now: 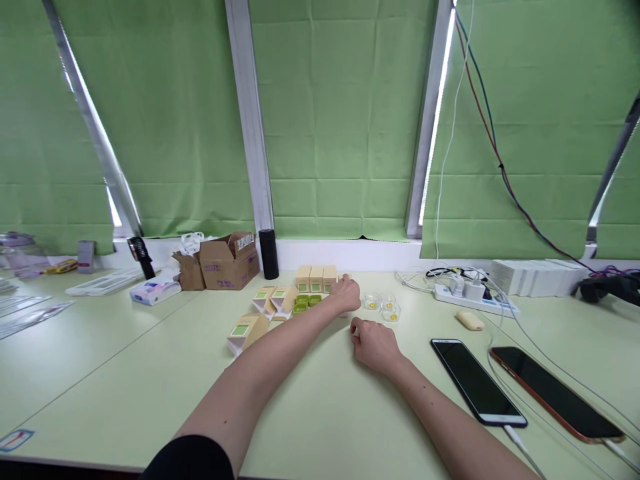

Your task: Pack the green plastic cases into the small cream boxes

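Observation:
My left hand (345, 295) reaches across to the right end of a row of small beige boxes (316, 279). Its fingers are closed around another small beige box (344, 276), mostly covered by the hand. Closer to me, my right hand (376, 345) is curled on the table, with nothing visible in its fingers. Small green square containers (301, 305) stand in front of the row. To their left are beige boxes with slanted tops and green labels (249, 331). Clear plastic cups with yellow centres (387, 305) sit right of my left hand.
Two phones (477, 380) with charging cables lie at the right, near a cream case (470, 320) and a power strip (477, 300). An open cardboard box (229, 261), a black cylinder (269, 254) and a tissue pack (155, 289) stand at the back left.

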Demonstrator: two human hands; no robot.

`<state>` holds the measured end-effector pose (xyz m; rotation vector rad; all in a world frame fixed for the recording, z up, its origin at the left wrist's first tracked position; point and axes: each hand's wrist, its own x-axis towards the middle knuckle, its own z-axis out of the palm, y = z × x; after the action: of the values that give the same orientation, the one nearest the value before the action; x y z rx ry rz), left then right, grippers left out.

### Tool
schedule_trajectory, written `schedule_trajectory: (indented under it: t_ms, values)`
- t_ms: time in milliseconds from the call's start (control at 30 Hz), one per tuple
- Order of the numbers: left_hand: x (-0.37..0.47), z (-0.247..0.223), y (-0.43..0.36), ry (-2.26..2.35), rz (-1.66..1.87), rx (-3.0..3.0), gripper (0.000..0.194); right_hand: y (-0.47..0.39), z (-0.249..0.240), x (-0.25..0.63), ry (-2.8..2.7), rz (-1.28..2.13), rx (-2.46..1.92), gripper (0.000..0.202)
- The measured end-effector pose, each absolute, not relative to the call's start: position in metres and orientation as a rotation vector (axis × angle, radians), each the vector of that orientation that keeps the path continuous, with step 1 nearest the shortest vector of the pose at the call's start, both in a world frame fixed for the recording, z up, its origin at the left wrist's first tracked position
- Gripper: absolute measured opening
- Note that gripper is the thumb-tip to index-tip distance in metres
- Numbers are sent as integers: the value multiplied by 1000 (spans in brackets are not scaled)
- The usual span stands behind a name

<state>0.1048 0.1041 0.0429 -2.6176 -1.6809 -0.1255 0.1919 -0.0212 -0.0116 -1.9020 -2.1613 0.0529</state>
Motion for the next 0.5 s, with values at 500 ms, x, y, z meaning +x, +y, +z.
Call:
schedule_trajectory:
  t_ms: [500]
  values:
    - [117, 35, 130, -1972, -227, -2691, 68, -22, -11, 191, -2169, 47, -1893, 21]
